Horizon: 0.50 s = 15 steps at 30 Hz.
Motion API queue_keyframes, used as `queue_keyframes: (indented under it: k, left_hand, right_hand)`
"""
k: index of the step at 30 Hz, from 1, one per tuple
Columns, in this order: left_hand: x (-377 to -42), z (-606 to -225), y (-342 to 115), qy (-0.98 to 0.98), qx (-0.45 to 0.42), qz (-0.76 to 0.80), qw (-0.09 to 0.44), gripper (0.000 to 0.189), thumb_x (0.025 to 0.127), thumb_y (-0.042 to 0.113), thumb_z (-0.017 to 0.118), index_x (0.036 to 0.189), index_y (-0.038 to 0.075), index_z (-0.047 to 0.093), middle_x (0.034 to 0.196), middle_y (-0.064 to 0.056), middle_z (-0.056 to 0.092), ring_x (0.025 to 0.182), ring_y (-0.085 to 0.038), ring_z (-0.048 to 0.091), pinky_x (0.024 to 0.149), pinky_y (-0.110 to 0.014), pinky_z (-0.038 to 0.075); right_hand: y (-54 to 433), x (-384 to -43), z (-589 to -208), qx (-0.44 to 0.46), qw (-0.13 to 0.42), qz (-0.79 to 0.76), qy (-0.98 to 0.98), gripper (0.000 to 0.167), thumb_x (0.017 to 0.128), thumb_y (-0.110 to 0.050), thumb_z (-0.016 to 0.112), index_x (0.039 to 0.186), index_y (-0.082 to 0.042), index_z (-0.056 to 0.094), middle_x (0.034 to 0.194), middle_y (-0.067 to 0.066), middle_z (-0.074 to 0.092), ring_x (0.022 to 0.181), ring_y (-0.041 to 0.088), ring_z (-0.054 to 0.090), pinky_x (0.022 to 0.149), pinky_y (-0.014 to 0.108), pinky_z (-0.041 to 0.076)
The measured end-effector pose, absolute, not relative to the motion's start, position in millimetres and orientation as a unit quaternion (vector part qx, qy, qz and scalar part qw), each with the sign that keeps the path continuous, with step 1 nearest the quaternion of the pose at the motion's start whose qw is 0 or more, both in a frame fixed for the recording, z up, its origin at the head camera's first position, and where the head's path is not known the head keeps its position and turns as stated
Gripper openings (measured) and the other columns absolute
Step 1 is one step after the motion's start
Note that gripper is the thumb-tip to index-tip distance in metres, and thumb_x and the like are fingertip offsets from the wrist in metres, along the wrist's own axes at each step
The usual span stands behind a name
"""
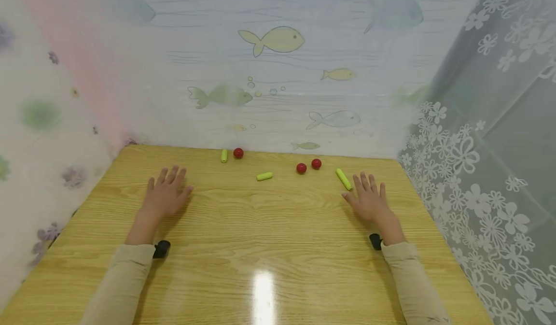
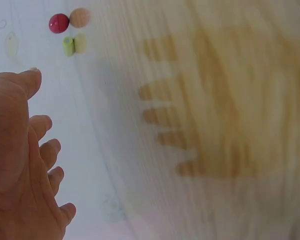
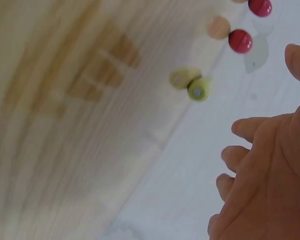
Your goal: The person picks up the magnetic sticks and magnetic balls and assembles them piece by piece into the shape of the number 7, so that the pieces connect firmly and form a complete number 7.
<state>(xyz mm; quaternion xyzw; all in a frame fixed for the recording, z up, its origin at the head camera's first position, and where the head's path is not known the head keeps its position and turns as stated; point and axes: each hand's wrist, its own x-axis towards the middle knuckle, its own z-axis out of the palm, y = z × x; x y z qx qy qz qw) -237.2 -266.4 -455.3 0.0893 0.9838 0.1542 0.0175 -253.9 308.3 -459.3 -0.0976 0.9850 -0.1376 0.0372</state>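
My left hand (image 1: 164, 194) hovers over the left side of the wooden table, palm down with fingers spread, holding nothing. In the left wrist view its fingers stand apart from the tabletop. Its nearest things are a short yellow-green cylinder (image 1: 224, 156) and a red ball (image 1: 238, 153) by the back edge. On the right, my right hand (image 1: 369, 202) is likewise spread and holds nothing. A longer yellow-green cylinder (image 1: 344, 179) lies just beyond its thumb and index finger. Two more red balls, one left (image 1: 301, 168) and one right (image 1: 316, 163), sit near the back, with another yellow-green cylinder (image 1: 264, 176) left of them.
The glossy wooden table (image 1: 260, 228) mirrors hands and objects. Behind it hangs a fish-patterned sheet (image 1: 278, 74); flowered covering (image 1: 43, 161) runs along the left, and a lace-patterned curtain (image 1: 491, 209) along the right. Both wrists wear black devices below the sleeves.
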Motion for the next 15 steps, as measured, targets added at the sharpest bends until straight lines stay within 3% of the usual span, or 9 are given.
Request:
queue_keyframes:
  k: [15]
  left_hand:
    - [-244, -462, -249, 0.968, 0.131, 0.211, 0.024, 0.07, 0.111, 0.045, 0.033, 0.162, -0.001, 0.016, 0.165, -0.032, 0.012, 0.149, -0.057, 0.01, 0.116, -0.074, 0.01]
  right_hand:
    - [267, -241, -464, -0.159, 0.094, -0.196, 0.963, 0.081, 0.107, -0.053, 0.041, 0.161, 0.002, 0.017, 0.167, 0.029, 0.008, 0.153, 0.052, -0.002, 0.117, 0.072, -0.005]
